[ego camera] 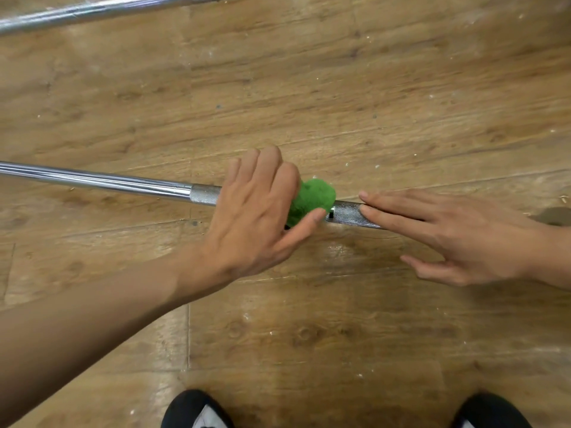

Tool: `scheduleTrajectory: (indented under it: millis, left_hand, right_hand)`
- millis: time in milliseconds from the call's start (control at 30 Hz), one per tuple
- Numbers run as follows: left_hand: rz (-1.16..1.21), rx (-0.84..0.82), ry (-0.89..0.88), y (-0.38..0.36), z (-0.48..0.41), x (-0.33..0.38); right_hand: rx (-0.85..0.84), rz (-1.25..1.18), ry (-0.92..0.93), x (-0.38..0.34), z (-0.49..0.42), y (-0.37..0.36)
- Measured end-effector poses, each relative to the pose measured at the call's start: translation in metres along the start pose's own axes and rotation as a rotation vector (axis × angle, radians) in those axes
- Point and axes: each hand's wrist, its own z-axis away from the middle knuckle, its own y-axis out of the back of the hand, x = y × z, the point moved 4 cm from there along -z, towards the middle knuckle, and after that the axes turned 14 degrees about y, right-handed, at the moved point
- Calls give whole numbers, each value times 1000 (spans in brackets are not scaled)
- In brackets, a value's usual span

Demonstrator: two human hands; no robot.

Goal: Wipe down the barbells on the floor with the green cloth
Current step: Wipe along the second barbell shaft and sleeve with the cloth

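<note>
A chrome barbell (102, 180) lies across the wooden floor from the left edge toward the right, with knurled sections near the middle. My left hand (253, 217) grips the green cloth (312, 197), which is wrapped around the bar; fingers curl over the top and the thumb comes under it. Just right of the cloth, my right hand (457, 233) rests on the knurled part of the bar with straight fingers, hiding the bar beneath it. A second barbell (92, 12) lies at the top left.
Wooden plank floor (340, 88) with white specks and scuffs spreads all around. My two black shoes (194, 410) show at the bottom edge. A dark patch (556, 216) sits at the right edge.
</note>
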Motion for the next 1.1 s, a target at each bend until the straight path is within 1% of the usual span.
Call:
scheduleTrajectory:
  millis: [100, 200, 233, 300, 333, 367, 433, 533, 633, 767, 833, 900, 967, 1000, 1033, 1067, 1100]
  left_hand:
    - [145, 66, -16, 19, -6, -8]
    - [188, 104, -56, 21, -6, -6]
    - [182, 69, -42, 14, -4, -6]
    - [114, -97, 5, -11, -1, -6]
    - [31, -173, -2, -25, 2, -8]
    - [-69, -215, -37, -36, 3, -11]
    - [-186, -249, -109, -46, 2, -16]
    - [-130, -279, -118, -48, -4, -20]
    - [-53, -222, -131, -47, -4, -20]
    - [163, -37, -27, -23, -6, -15]
    - [256, 50, -58, 0, -5, -10]
    - [316, 54, -79, 11, -1, -6]
    - [263, -77, -2, 1, 0, -4]
    - [166, -139, 56, -10, 1, -3]
    - [45, -159, 98, -22, 2, -3]
    - [-57, -158, 105, -31, 1, 0]
    - [-111, -153, 93, -39, -2, 2]
  right_hand:
    - [-9, -5, -8, -1, 0, 0]
    - [-23, -24, -28, 0, 0, 0]
    - [-25, -25, -33, 0, 0, 0]
    - [-24, -27, -39, 0, -1, 1]
    - [-25, -28, -42, 0, -1, 1]
    - [-27, -29, -47, 1, -1, 1]
    - [-29, -26, -58, 2, -1, 1]
    - [-40, -20, -72, 3, -2, 3]
    - [-48, -20, -80, 4, 0, 2]
    - [-68, -12, -104, 4, -1, 1]
    - [-72, -11, -106, 4, -1, 0]
    - [-82, -4, -109, 4, -1, -1]
    - [-96, -4, -117, 4, -1, -1]
    - [-97, -7, -119, 4, -1, 0]
    - [-95, -13, -121, 4, -1, 0]
    - [-89, -18, -123, 4, -1, 0]
    - [-83, -21, -124, 4, -1, 1]
